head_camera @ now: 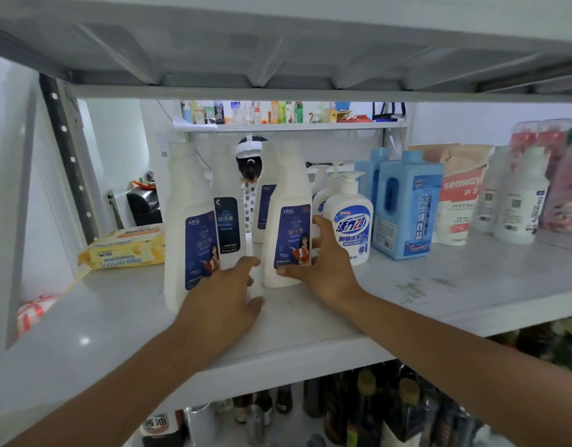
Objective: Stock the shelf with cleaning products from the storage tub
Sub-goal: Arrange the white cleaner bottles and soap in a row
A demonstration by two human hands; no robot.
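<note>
White plastic with a dark-blue label: the cleaner bottle (289, 221) stands upright on the shelf board (439, 285), just left of the pump soap bottle (349, 217) and nearly touching it. Our right hand (320, 262) wraps its lower body, with the thumb across the front under the label and the fingers round the side that faces the pump soap bottle. Our left hand (226, 298) lies further left of the pump soap bottle and holds nothing. Its fingers are loosely straight and a little spread, with the tips by the foot of the neighbour bottle (189, 227). We cannot tell whether they press on it.

The cleaner bottle is straight ahead of both hands, its long axis vertical, neck up and label turned towards us. The right hand is the nearer one, being on it already. The gap between it and the neighbour bottle is narrow, and our left fingers reach into that gap. Two more bottles of the same kind (226, 214) stand behind, left of the pump soap bottle.

We judge the bottle placed or nearly so. Being tall on a small base, it could tip as the right fingers slide out of the tight space beside the pump soap bottle. The storage tub is not in view.
</note>
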